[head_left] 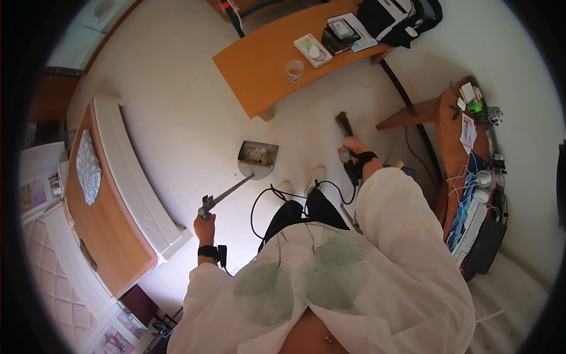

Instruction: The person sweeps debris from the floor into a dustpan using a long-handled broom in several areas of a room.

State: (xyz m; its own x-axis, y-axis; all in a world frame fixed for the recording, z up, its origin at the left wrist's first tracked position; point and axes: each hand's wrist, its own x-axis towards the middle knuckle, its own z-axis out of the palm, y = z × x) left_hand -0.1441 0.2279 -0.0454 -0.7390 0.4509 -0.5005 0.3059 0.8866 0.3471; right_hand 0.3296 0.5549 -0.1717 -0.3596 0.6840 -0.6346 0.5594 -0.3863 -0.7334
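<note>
My left hand is closed around the top of the long handle of a dustpan. The pan rests on the floor ahead of my feet, and a small heap of greyish-brown debris lies in it. On the other side, my right hand grips a broom by its handle. The broom's dark bristles point away from me, to the right of the pan and apart from it. Part of the broom handle is hidden by my hand and sleeve.
A wooden table with a plastic cup, a box and a backpack stands ahead. At right is a cluttered desk with a keyboard. A wooden bed frame runs along the left. Black cables hang near my legs.
</note>
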